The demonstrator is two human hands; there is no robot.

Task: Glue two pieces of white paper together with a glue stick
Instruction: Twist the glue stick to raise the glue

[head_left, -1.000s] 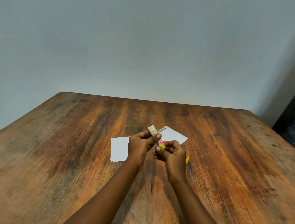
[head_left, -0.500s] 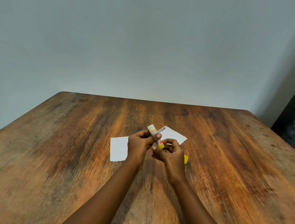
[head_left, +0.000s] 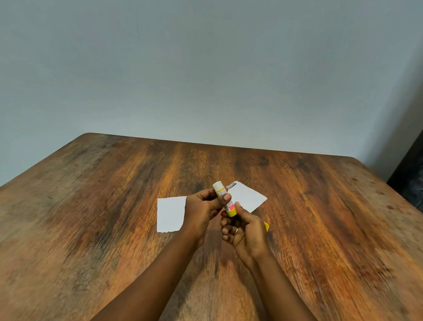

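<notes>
Lower now than before, the right hand (head_left: 245, 234) curls its fingers and pinches the yellow bottom of the glue stick (head_left: 219, 188), the left hand (head_left: 200, 209) grips its middle, both hands over the counter (head_left: 90, 225), where a white paper (head_left: 170, 215) lies by the left hand and a second white paper (head_left: 248, 198) behind the stick

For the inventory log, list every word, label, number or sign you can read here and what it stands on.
Label on the glue stick, held by left hand and right hand: print too small and blurred to read.
Dark mark on the right piece of white paper, far corner: not legible.
No other text shows.
</notes>
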